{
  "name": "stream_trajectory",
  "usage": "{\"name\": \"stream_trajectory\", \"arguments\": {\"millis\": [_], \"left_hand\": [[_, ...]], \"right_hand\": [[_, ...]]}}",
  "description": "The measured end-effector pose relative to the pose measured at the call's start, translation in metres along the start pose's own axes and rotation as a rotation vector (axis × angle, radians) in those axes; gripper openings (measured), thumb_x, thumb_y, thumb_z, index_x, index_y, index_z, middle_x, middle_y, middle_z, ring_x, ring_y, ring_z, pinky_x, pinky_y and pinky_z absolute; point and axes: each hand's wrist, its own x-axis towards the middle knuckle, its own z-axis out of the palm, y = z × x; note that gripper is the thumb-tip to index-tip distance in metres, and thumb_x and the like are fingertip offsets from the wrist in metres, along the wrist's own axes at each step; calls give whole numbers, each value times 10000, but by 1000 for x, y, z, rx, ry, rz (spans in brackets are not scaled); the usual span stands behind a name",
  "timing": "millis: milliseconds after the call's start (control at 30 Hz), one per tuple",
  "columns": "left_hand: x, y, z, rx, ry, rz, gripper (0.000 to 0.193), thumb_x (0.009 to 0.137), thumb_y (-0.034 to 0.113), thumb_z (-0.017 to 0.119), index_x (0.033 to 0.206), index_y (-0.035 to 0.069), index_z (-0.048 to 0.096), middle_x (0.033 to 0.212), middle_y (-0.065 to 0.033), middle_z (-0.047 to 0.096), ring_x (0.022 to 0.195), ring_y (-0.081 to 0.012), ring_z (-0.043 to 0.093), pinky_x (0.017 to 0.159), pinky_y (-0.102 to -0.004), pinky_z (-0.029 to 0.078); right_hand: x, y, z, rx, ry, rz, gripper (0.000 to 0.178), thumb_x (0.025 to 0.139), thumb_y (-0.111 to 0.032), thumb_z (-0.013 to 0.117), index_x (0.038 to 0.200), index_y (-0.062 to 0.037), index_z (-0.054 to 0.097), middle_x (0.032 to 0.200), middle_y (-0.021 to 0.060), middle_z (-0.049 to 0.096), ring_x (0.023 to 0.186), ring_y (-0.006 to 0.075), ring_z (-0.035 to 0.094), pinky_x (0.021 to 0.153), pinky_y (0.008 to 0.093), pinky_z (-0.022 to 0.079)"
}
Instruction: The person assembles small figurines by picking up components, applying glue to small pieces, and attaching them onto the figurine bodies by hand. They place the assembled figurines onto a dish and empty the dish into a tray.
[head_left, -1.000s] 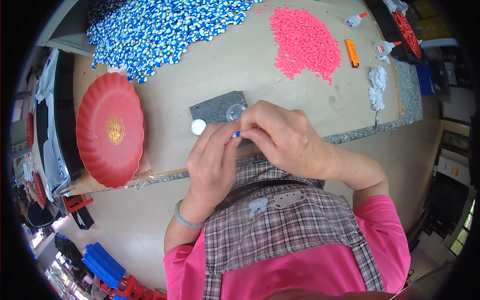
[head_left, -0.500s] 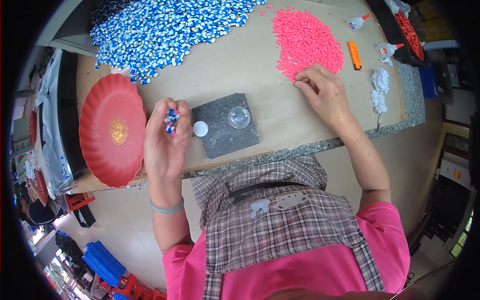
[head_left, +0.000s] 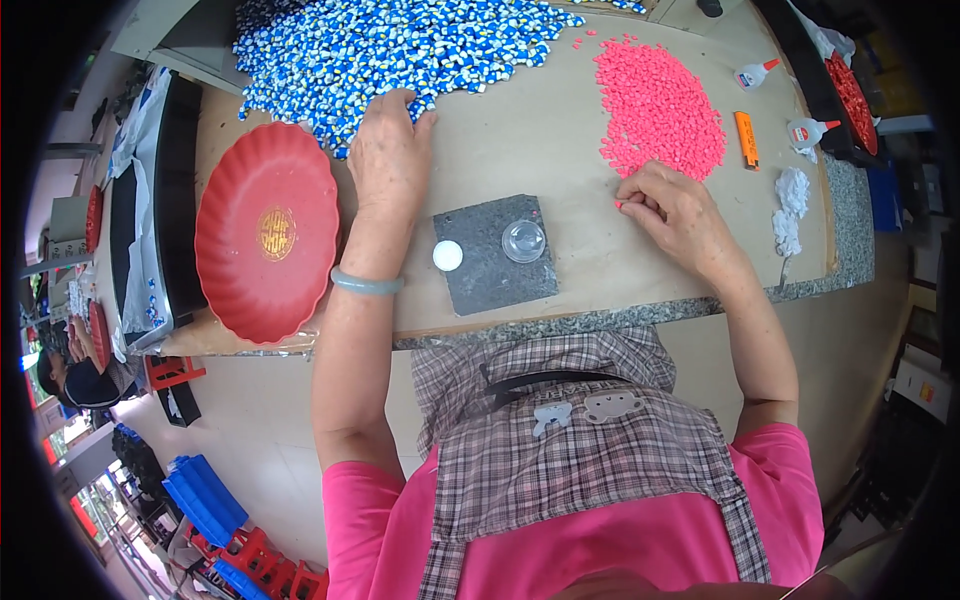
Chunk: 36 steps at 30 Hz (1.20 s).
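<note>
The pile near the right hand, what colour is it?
That pile is bright pink, showing best in the head view.

Gold characters (head_left: 277, 233) (a round emblem) mark the red dish (head_left: 228, 275); apron lettering (head_left: 565, 396) blurs.

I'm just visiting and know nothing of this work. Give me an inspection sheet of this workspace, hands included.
Surface: brown-covered tabletop with a speckled stone edge.
Job's things: blue-and-white pieces heaped at the far left, a pink pile right of them; dark slab bearing a clear round container and, at its left edge, a white disc.
Clutter: red scalloped tray, orange lighter, two red-tipped bottles, crumpled white tissue.
Hands: left hand at the blue-and-white heap, its grip hidden; right hand pinching a pink piece beside the pink pile.
Cables: nothing seen on the tabletop.
Surroundings: blue crates, red stools, another person at left.
</note>
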Motion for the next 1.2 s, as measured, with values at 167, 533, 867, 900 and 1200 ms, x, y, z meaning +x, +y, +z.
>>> {"name": "stream_trajectory", "arguments": {"millis": [167,533,867,900,1200], "left_hand": [[1,3,3,-18,-45,88,197,828,173,713,984,65,661,936,-129,647,836,-317,658,715,-429,521],[-7,13,-13,-411,-241,46,249,789,34,622,1027,26,695,811,-112,621,660,-226,575,651,-352,491],[-6,12,-6,-261,-156,179,236,797,96,680,1030,63,703,847,-108,605,777,-254,621,711,-396,505],[-6,12,-3,-239,-159,217,215,803,106,685,1013,61,695,857,-113,608,787,-264,626,711,-400,508],[-5,11,3,-160,-74,279,118,847,141,665,907,43,637,867,-135,625,777,-310,638,690,-423,512]], "right_hand": [[0,0,-1,45,-15,26,115,831,-36,652,946,-25,650,864,106,624,774,285,636,687,397,510],[-4,2,11,-18,91,-52,72,835,-41,645,906,-29,649,831,95,610,750,284,626,651,400,510],[4,-7,9,-82,22,-52,92,799,-10,639,820,-27,551,762,87,549,682,252,597,604,375,496],[6,-9,7,-3,24,-22,88,806,-5,636,831,-26,554,765,84,551,675,229,599,604,353,498],[13,-24,10,719,-47,162,69,887,-13,642,924,-10,583,807,4,604,706,59,592,619,234,515]]}}
